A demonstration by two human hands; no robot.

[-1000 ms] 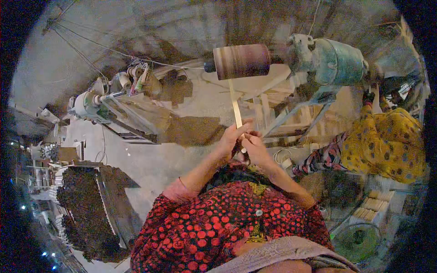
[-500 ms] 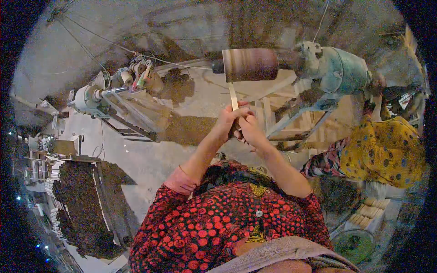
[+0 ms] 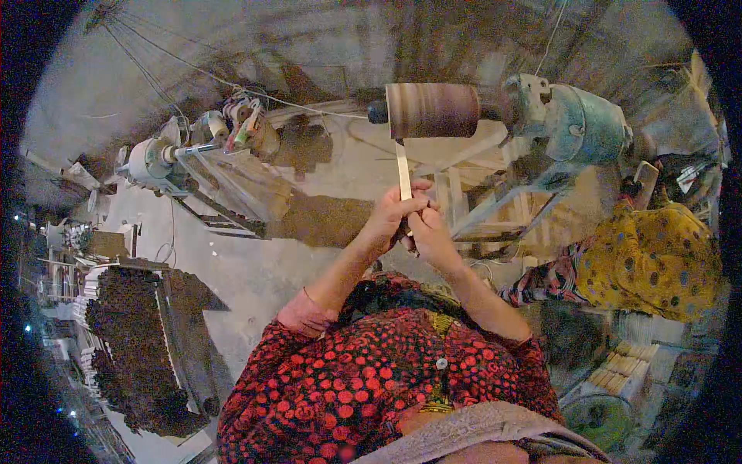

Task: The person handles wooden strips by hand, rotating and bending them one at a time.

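A thin, flat, pale strip that looks like wood (image 3: 405, 176) points up and away from me, its dark far tip at the lower left edge of a brownish, banded sanding drum (image 3: 433, 110). Whether the tip touches the drum, I cannot tell. My left hand (image 3: 386, 216) is closed around the strip, thumb lying across it. Close against it, my right hand (image 3: 434, 233) is also closed, gripping the strip's near end, which the fingers partly hide.
A green motor (image 3: 583, 124) on a metal frame carries the drum. Another machine (image 3: 151, 166) stands to the left, above a stack of dark sticks (image 3: 135, 348). At right are a person in yellow spotted cloth (image 3: 649, 259), pale sticks (image 3: 622, 363) and a green basin (image 3: 599, 421).
Both hands have shifted slightly down, toward my body, with the strip. More of the strip shows below the drum, and the drum sits a little further right in view.
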